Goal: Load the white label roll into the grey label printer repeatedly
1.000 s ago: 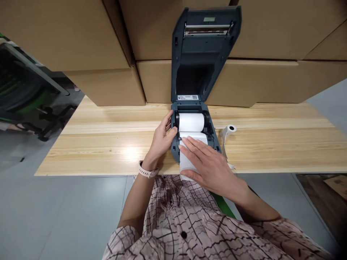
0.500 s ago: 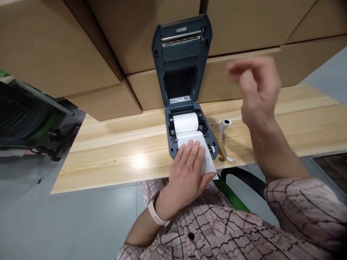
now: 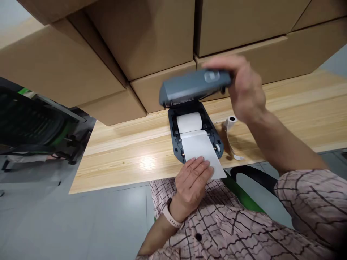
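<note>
A dark blue-grey label printer sits on the wooden table with a white paper roll inside. A strip of paper runs out over its front toward me. My left hand lies flat with fingers together on the end of that strip, at the table's front edge. My right hand grips the printer's lid at its right end. The lid is tilted about halfway down over the roll.
Large cardboard boxes are stacked along the back of the table behind the printer. A small, nearly empty paper core with a trailing strip lies right of the printer. A black and green chair stands at the left.
My right hand rose from the paper, took hold of the upright lid and swung it down about halfway. My left hand moved from the printer's side onto the paper's end.
</note>
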Demonstrator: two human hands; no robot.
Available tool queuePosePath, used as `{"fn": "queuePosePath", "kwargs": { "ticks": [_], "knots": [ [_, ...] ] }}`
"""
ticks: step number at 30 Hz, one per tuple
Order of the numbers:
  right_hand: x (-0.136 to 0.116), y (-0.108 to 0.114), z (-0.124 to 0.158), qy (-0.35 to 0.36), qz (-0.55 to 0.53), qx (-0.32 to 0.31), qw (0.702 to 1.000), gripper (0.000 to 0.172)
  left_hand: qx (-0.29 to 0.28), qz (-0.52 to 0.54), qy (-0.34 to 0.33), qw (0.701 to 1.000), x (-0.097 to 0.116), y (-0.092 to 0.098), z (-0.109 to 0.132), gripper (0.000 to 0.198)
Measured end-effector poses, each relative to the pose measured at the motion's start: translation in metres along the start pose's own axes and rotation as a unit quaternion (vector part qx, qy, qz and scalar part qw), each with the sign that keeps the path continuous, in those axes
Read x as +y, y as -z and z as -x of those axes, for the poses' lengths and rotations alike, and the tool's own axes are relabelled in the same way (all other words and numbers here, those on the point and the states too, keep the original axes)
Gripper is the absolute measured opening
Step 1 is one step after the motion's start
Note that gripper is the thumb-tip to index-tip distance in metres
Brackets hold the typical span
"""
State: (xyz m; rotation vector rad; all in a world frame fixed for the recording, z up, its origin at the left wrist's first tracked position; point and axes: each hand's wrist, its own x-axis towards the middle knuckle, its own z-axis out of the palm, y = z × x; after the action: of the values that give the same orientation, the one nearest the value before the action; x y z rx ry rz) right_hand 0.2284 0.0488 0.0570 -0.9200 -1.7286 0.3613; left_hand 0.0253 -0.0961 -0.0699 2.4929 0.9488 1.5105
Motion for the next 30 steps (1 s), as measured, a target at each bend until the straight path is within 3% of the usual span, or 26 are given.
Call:
{"fn": "queuePosePath", "kwargs": {
  "ticks": [2, 5, 8, 10, 12, 14, 17, 22, 26, 30],
  "knots": [
    [-0.004, 0.0, 0.042, 0.056, -0.028, -0.034, 0.997, 0.05, 0.025, -0.013, 0.0, 1.0, -0.001, -0.004, 0.008, 0.06],
    [-0.004, -0.006, 0.09, 0.047, 0.048, -0.101, 0.993, 0.044, 0.057, -0.076, 0.001, 0.996, -0.001, -0.005, 0.023, 0.055],
    [-0.001, -0.018, 0.117, 0.038, 0.09, -0.074, 0.993, 0.046, 0.111, -0.096, -0.002, 0.989, -0.006, -0.002, 0.021, 0.047],
    [-0.001, -0.026, 0.125, 0.019, 0.099, -0.037, 0.994, 0.049, 0.148, -0.061, 0.025, 0.987, -0.013, 0.001, 0.004, 0.047],
    [-0.003, -0.033, 0.128, -0.006, 0.109, -0.013, 0.994, 0.052, 0.156, -0.009, 0.131, 0.979, -0.023, 0.003, -0.02, 0.051],
    [-0.006, -0.037, 0.13, -0.026, 0.115, -0.009, 0.993, 0.054, 0.094, 0.086, 0.276, 0.953, -0.033, 0.004, -0.04, 0.064],
    [-0.009, -0.037, 0.136, -0.036, 0.111, -0.018, 0.993, 0.056, 0.017, 0.241, 0.375, 0.895, -0.046, 0.002, -0.052, 0.079],
    [-0.004, -0.037, 0.143, -0.036, 0.075, -0.023, 0.996, 0.057, 0.032, 0.331, 0.417, 0.846, -0.045, 0.003, -0.04, 0.089],
    [0.009, -0.045, 0.144, 0.005, 0.017, 0.026, 1.0, 0.052, 0.057, 0.323, 0.413, 0.85, -0.04, 0.008, -0.045, 0.085],
    [0.017, -0.048, 0.143, 0.011, -0.007, 0.04, 0.999, 0.049, 0.062, 0.3, 0.376, 0.875, -0.041, 0.005, -0.05, 0.075]
  ]
}}
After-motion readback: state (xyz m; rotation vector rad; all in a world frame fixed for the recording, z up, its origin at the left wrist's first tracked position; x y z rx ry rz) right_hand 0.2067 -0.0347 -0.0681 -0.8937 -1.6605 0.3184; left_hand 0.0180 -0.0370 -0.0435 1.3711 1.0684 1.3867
